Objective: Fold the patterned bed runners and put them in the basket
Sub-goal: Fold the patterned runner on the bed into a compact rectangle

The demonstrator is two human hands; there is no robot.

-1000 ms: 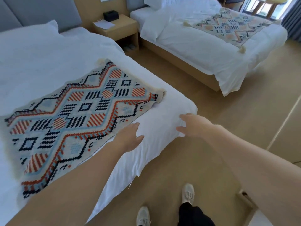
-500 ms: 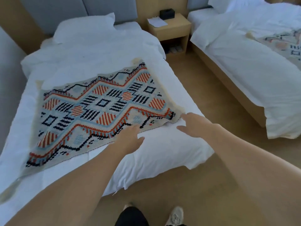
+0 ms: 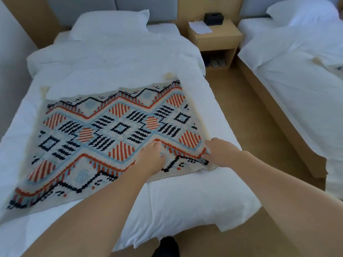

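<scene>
A patterned bed runner [image 3: 115, 134] with red, black and light blue diamonds lies flat across the foot of the near white bed [image 3: 185, 197]. My left hand [image 3: 151, 157] rests on the runner near its front edge, fingers stretched out on the fabric. My right hand [image 3: 219, 153] lies over the runner's front right corner, fingers and thumb touching the cloth at its edge; the cloth stays flat. A sliver of a second runner [image 3: 338, 68] shows at the right frame edge on the other bed. No basket is in view.
A wooden nightstand [image 3: 216, 37] with a black box and paper stands between the beds. The second white bed [image 3: 297, 75] is at right, across a strip of wooden floor [image 3: 246, 115]. A pillow [image 3: 111, 23] lies at the near bed's head.
The view has swung left and closer to the near bed. Both hands have moved forward from above the mattress edge onto the runner's front right part.
</scene>
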